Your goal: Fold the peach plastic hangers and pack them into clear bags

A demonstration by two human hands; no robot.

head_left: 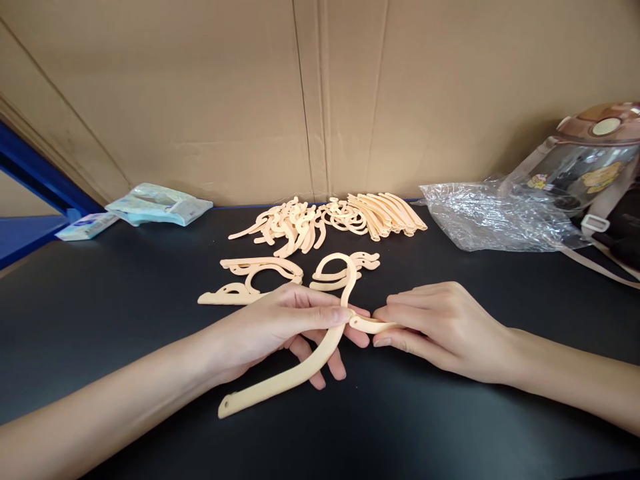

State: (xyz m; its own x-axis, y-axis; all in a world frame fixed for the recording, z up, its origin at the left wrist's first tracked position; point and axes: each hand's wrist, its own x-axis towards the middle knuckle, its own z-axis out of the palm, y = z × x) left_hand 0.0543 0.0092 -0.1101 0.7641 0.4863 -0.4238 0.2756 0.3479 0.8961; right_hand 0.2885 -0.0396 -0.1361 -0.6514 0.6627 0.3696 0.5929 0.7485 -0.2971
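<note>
My left hand (300, 317) pinches a peach-coloured plastic folding hanger (300, 370) between thumb and fingers, just below its curved hook. One long arm with a hole at its end slants down toward the lower left. A shorter-looking arm (369, 325) meets it at the middle joint, and my right hand (445, 327) grips that arm's far end, partly hiding it. Whether the joint is fastened, I cannot tell. Just beyond my left hand lie hanger pieces (263, 262) in the same colour. More curved pieces (345, 263) rest behind the hook.
Toward the cardboard wall (225, 100) are a heap of curved pieces (295, 227), several hook pieces (345, 217) and a row of long arms (390, 213). A light-blue packet (165, 205) and a smaller one (87, 227) lie left. Right are a clear plastic bag (500, 217) and a strapped bottle (600, 160).
</note>
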